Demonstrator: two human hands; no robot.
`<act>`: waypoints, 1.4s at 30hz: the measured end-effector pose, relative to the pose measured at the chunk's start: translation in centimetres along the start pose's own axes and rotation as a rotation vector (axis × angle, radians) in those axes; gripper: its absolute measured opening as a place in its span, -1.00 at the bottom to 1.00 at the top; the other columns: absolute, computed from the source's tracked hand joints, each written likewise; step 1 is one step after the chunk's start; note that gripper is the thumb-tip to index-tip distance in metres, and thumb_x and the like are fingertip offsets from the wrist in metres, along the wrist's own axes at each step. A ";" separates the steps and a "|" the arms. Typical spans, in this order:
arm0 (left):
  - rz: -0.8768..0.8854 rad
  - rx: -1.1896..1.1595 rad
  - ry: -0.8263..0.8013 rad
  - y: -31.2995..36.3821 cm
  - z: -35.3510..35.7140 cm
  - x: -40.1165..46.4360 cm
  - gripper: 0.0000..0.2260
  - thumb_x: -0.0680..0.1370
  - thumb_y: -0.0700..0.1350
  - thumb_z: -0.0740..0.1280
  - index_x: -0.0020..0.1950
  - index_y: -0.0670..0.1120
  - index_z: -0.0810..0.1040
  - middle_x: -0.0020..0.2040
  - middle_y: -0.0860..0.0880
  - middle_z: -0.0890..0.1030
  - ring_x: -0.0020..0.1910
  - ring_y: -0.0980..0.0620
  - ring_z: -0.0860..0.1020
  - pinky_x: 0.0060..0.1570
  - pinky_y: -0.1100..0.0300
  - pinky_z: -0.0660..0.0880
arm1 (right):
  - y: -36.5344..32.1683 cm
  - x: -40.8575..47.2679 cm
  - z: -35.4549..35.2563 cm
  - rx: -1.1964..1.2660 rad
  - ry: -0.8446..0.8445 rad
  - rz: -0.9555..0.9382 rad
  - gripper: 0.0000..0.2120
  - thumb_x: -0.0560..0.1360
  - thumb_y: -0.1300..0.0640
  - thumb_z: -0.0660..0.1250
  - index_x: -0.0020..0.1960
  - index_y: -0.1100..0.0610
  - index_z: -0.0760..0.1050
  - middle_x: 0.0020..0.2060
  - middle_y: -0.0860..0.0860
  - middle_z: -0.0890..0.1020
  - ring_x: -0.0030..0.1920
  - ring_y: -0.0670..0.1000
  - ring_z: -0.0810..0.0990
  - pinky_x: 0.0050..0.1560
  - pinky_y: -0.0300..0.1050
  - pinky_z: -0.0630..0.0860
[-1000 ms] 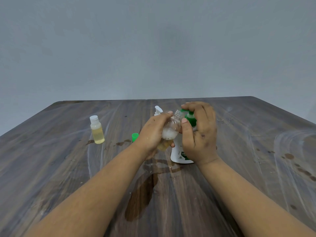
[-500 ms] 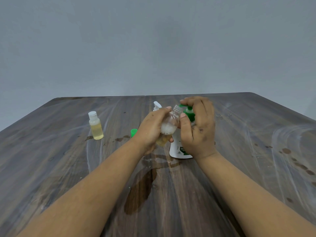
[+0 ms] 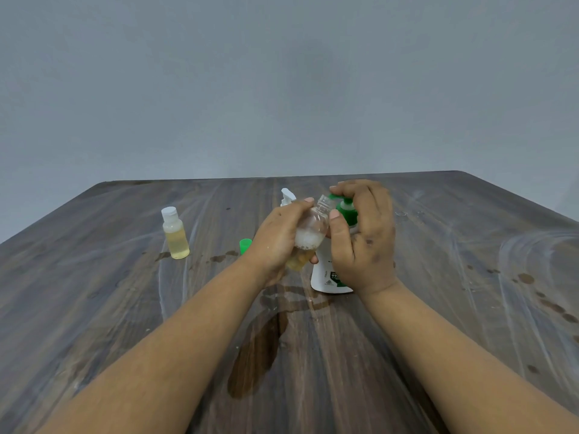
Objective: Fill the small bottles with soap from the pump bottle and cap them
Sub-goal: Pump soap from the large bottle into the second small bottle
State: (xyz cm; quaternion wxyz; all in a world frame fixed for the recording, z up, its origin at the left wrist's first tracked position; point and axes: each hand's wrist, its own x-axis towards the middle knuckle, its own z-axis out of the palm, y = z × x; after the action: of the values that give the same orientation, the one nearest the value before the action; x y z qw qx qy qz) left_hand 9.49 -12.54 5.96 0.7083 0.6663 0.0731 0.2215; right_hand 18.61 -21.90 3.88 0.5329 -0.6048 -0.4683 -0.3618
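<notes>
Dark wet patch [image 3: 257, 355] nearest on the wooden table [image 3: 94, 308]. Mid-table: left hand [image 3: 279, 242] curled round a clear small bottle [image 3: 310, 236], tilted, open neck at the green pump nozzle [image 3: 333, 197]; foam and some yellow soap inside, part full, uncapped. Right hand [image 3: 365, 236] draped over the pump bottle [image 3: 327, 277], fingers curved on the pump head, thumb down the front. Green cap [image 3: 245, 245] loose beside. Farther left, capped filled bottle [image 3: 174, 233] looks done. White object behind, unclear.
</notes>
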 end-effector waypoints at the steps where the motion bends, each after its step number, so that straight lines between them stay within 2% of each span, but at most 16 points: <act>1: 0.002 0.001 0.004 0.0 0.0 0.0 -0.65 0.68 -0.03 0.11 -0.03 -0.25 0.55 -0.33 -0.11 0.56 -0.47 0.03 0.47 -0.49 0.18 0.44 | 0.0 -0.1 0.0 -0.002 -0.008 -0.006 -0.68 0.47 0.14 0.18 0.08 0.31 0.54 0.02 0.12 0.55 0.06 0.07 0.48 0.11 -0.31 0.35; 5: 0.003 0.000 0.015 0.0 0.0 0.0 -0.66 0.68 -0.03 0.12 -0.01 -0.25 0.54 -0.31 -0.11 0.56 -0.45 0.02 0.47 -0.49 0.17 0.44 | 0.1 -0.2 -0.2 0.003 -0.031 -0.016 -0.60 0.49 0.11 0.15 0.19 0.34 0.51 0.12 0.16 0.53 0.16 0.08 0.46 0.20 -0.26 0.34; 12: 0.004 0.021 0.019 -0.1 0.0 0.0 -0.64 0.68 -0.02 0.12 -0.04 -0.24 0.56 -0.29 -0.17 0.53 -0.44 -0.02 0.46 -0.49 0.18 0.44 | 0.0 0.0 -0.1 -0.001 -0.013 0.006 -0.71 0.45 0.18 0.18 0.05 0.29 0.55 -0.01 0.11 0.56 0.03 0.07 0.49 0.08 -0.34 0.34; 19: 0.001 0.011 0.029 0.2 0.2 -0.1 -0.66 0.67 -0.03 0.13 -0.11 -0.22 0.54 -0.36 -0.12 0.52 -0.49 0.00 0.45 -0.51 0.20 0.43 | -0.2 -0.1 -0.2 0.018 -0.028 0.002 -0.61 0.47 0.11 0.16 0.16 0.32 0.51 0.09 0.14 0.54 0.13 0.04 0.45 0.17 -0.30 0.33; 27: 0.013 0.026 0.021 0.0 0.1 -0.1 -0.65 0.68 -0.03 0.11 -0.06 -0.24 0.56 -0.34 -0.12 0.55 -0.48 -0.03 0.45 -0.49 0.18 0.43 | 0.1 0.1 -0.2 0.025 -0.020 -0.007 -0.73 0.46 0.17 0.17 0.04 0.27 0.54 -0.01 0.00 0.52 0.03 0.02 0.46 0.06 -0.29 0.36; 32: 0.011 0.024 0.017 0.1 0.1 -0.1 -0.64 0.68 -0.03 0.11 -0.13 -0.19 0.57 -0.35 -0.08 0.57 -0.45 -0.02 0.45 -0.49 0.18 0.44 | 0.0 -0.2 -0.3 0.012 -0.036 -0.010 -0.61 0.49 0.10 0.14 0.18 0.32 0.51 0.12 0.13 0.52 0.15 0.04 0.45 0.17 -0.23 0.36; 39: 0.006 0.009 0.007 0.1 0.1 -0.1 -0.65 0.68 -0.04 0.10 -0.07 -0.22 0.55 -0.33 -0.12 0.54 -0.46 0.00 0.45 -0.48 0.17 0.44 | 0.0 0.1 -0.2 0.013 -0.015 0.013 -0.73 0.44 0.19 0.18 0.03 0.29 0.55 -0.04 0.08 0.55 0.02 0.03 0.47 0.07 -0.36 0.33; 42: 0.002 0.010 0.003 0.1 0.1 -0.1 -0.65 0.68 -0.03 0.11 -0.05 -0.24 0.54 -0.33 -0.13 0.53 -0.46 -0.01 0.45 -0.49 0.17 0.44 | 0.0 0.0 -0.2 0.011 -0.024 0.006 -0.68 0.45 0.16 0.17 0.08 0.31 0.54 0.01 0.10 0.54 0.06 0.06 0.47 0.10 -0.30 0.35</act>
State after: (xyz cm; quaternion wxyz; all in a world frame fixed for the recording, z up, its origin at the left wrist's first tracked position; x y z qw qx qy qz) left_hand 9.44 -12.63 6.02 0.7047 0.6695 0.0745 0.2228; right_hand 18.62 -22.06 3.90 0.5317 -0.6077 -0.4746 -0.3503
